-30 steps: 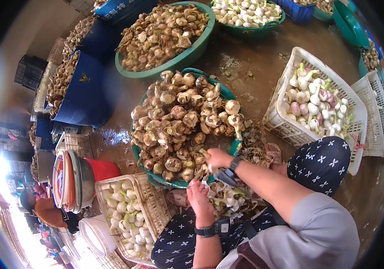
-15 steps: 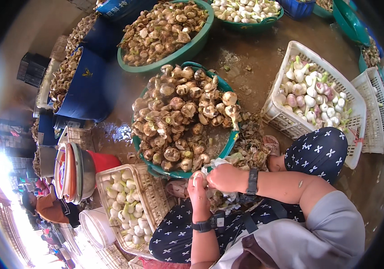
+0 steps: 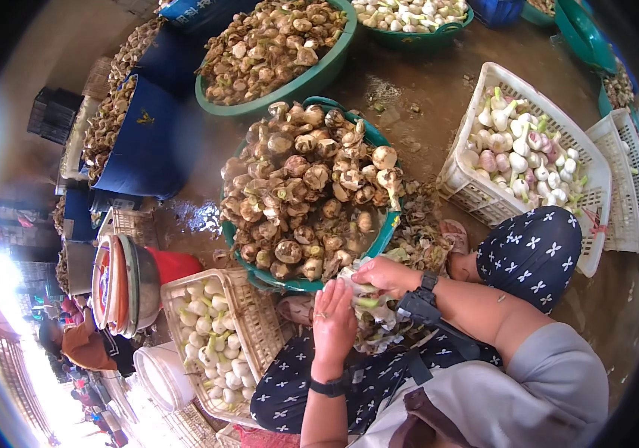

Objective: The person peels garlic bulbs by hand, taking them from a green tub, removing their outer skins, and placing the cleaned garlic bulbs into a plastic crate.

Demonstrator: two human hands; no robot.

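Your left hand (image 3: 333,317) extends fingers, hold unclear; your right hand (image 3: 385,275) pinches garlic husk (image 3: 348,276) beside green tub (image 3: 386,234) | done: clean bulbs (image 3: 517,160) in white crate (image 3: 476,196) | remaining: dirty bulbs (image 3: 287,252) heaped in tub

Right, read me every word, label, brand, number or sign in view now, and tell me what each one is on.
I won't copy printed words out, but here's where they are:
Upper-left blue tub: large white characters, partly cut off by the picture's dark edge.
Blue tub below it: a small yellow mark, too blurred to read.
White crate at right: no lettering I can make out.
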